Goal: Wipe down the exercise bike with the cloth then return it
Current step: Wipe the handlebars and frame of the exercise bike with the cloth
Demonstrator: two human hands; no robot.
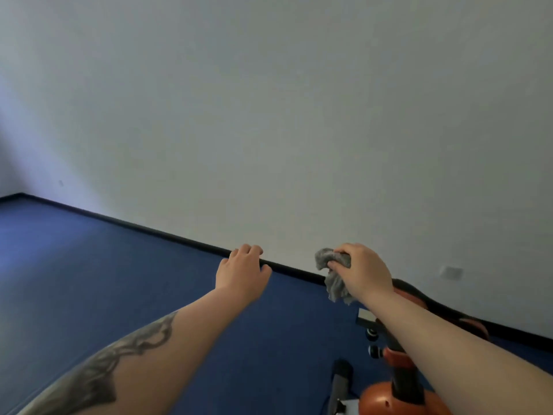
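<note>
My right hand point(363, 272) grips a crumpled grey cloth point(333, 275), held in the air in front of the wall. To its left my left hand point(241, 274) hovers with loosely curled fingers and holds nothing. The orange and black exercise bike point(395, 384) stands at the lower right, largely hidden under my right forearm. Its post, two black knobs and orange body show below the arm. The cloth hangs above the bike and does not touch it.
A white wall point(299, 115) fills the upper view, with a black skirting board point(149, 229) along its foot. Blue floor point(104, 280) spreads to the left. A small white socket plate point(452, 271) sits low on the wall at right.
</note>
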